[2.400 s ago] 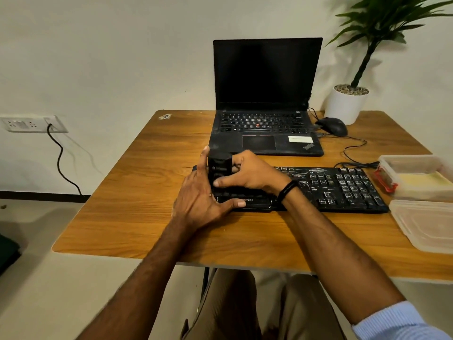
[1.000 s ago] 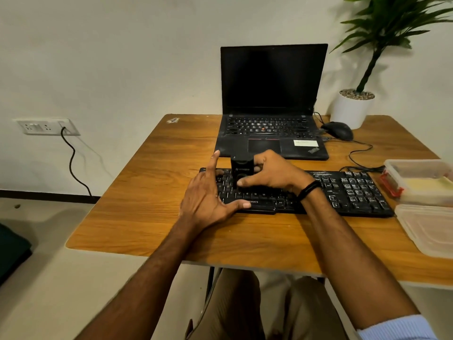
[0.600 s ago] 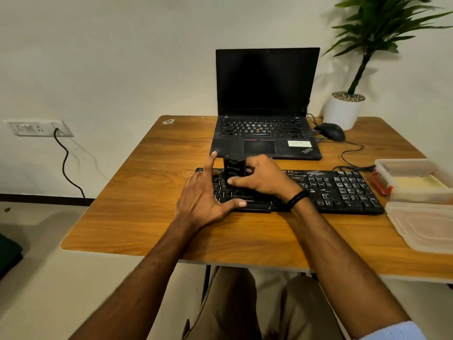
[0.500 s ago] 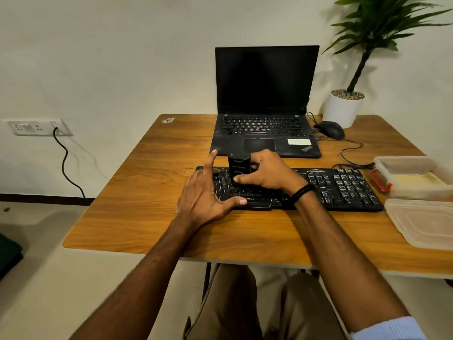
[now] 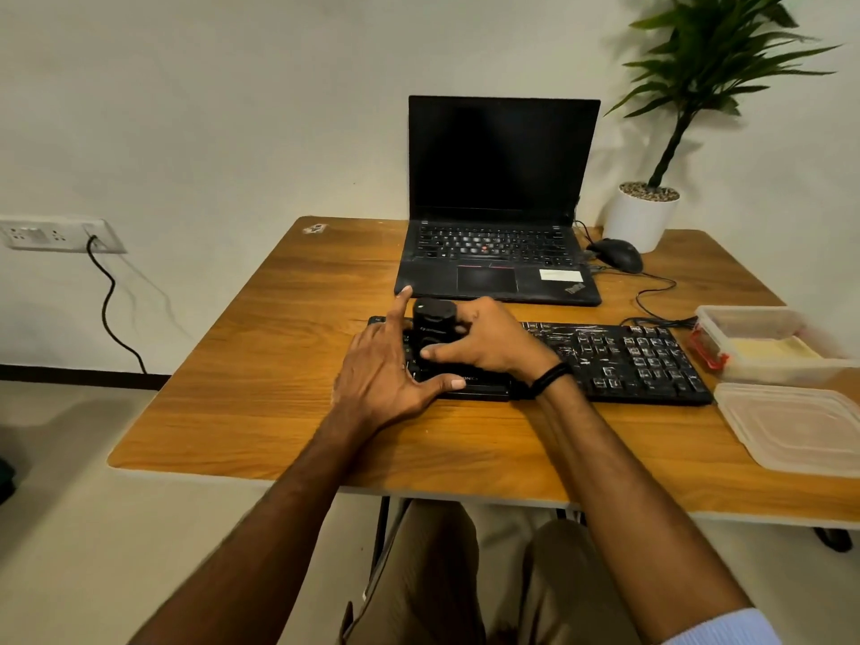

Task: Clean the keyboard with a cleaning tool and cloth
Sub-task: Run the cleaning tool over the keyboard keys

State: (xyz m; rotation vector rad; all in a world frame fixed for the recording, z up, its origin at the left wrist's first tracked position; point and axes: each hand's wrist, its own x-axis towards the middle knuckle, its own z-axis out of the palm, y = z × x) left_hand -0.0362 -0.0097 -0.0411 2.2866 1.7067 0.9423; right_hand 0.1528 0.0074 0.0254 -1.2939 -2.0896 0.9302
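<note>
The right hand (image 5: 488,342) curls its fingers and thumb round a black cleaning tool (image 5: 433,325), held upright on the left part of the black keyboard (image 5: 628,360), while the left hand (image 5: 381,379) lies open just beside it, fingers spread over the keyboard's left end and thumb along its near edge. The keyboard lies across the wooden tabletop (image 5: 279,365), just in front of an open laptop (image 5: 500,179) with a dark screen. To the right are a black mouse (image 5: 616,254), a white-potted plant (image 5: 642,216), a clear plastic container (image 5: 768,346) and its lid (image 5: 791,425).
</note>
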